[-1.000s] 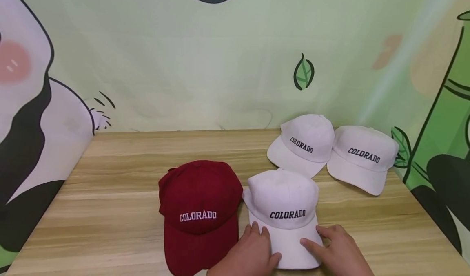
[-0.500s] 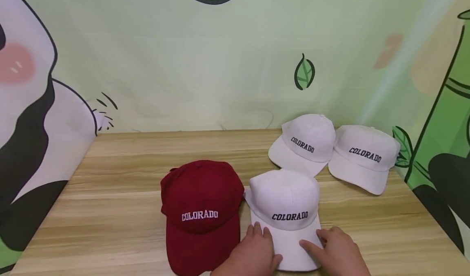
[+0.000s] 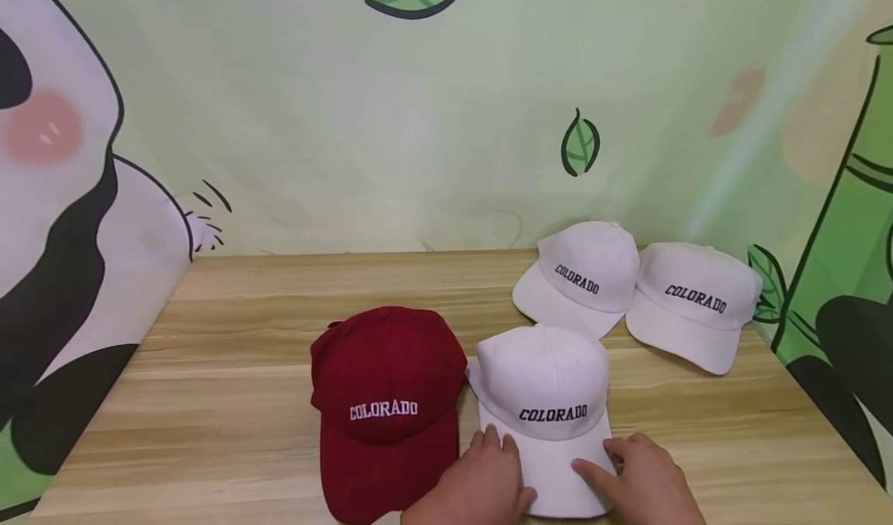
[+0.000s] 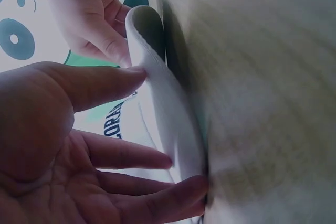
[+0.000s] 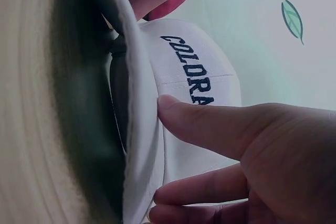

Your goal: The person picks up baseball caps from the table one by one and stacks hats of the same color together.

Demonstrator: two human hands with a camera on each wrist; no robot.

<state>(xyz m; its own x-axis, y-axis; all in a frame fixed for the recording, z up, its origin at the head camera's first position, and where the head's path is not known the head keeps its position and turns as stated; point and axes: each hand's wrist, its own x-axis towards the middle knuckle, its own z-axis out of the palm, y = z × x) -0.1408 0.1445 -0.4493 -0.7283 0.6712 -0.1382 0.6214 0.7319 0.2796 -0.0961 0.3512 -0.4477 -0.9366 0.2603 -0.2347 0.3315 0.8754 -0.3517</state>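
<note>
A white baseball cap point(image 3: 551, 366) with dark COLORADO lettering sits at the front of the table, its brim toward me. My left hand point(image 3: 474, 474) rests at the brim's left side, thumb and fairly straight fingers touching it. On the right, my right hand point(image 3: 645, 474) lays its thumb on top of the brim point(image 5: 142, 129), with the fingers along the side edge. Both wrist views show the brim arching up from the wood, neither hand curled round it. Left of this cap, close beside it, lies a dark red COLORADO baseball cap point(image 3: 387, 374).
Two more white COLORADO caps, one left point(image 3: 589, 269) and one right point(image 3: 694, 292), stand side by side at the back right. The wooden table point(image 3: 230, 354) ends at a green cartoon-printed backdrop point(image 3: 391, 137).
The head view has shifted slightly, so the scene sits a little further right and lower. Both hands stay on the front cap's brim, and the caps keep their places.
</note>
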